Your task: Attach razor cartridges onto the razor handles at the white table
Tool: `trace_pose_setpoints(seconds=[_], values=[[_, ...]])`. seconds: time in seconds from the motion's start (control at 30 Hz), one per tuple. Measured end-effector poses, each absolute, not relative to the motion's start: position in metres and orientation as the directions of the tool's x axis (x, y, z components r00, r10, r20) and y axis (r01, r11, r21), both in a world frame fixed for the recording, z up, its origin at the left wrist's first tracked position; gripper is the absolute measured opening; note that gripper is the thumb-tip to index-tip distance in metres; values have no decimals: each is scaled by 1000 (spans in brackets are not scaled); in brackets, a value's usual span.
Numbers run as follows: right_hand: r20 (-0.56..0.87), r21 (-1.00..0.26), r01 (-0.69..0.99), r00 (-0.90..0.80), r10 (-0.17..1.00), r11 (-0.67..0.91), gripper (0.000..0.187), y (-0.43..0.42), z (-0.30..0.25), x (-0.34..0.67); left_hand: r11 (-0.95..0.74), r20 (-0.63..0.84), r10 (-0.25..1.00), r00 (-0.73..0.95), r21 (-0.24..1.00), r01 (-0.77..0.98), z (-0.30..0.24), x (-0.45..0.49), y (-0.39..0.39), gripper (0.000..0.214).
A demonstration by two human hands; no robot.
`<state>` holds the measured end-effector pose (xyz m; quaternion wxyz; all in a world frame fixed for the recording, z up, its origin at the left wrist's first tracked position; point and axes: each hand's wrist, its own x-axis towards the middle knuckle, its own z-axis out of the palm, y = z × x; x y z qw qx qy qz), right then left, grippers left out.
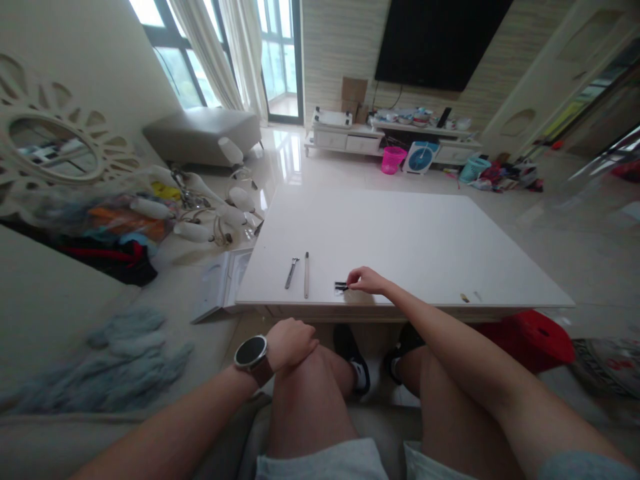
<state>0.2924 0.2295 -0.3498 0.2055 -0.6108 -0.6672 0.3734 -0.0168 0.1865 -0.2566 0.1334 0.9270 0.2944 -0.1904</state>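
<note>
My right hand [367,281] is at the near edge of the white table [380,227]. Its fingertips are pinched at the right side of a small flat piece with black strips [341,287]; what exactly lies between them is partly hidden. To the left are a beige-handled toothbrush [307,277] with a dark head and a slim silver razor-like tool [291,273]. My left hand [291,343], with a round watch [251,352] on the wrist, rests on my left knee, its fingers curled and holding nothing visible.
Two small pieces, one brownish [465,298] and one pale [477,296], lie at the table's right. A red stool-like object [537,339] stands below that side. Lamp parts [233,213] and an open white box [220,287] are on the floor at left.
</note>
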Motion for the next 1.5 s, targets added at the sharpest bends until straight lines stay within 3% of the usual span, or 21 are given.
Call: trace_pose_setpoints(seconds=[1.5], values=[[-95, -562, 817, -218, 971, 128, 7, 226, -353, 268, -773, -467, 489, 737, 160, 614, -253, -16, 187, 42]])
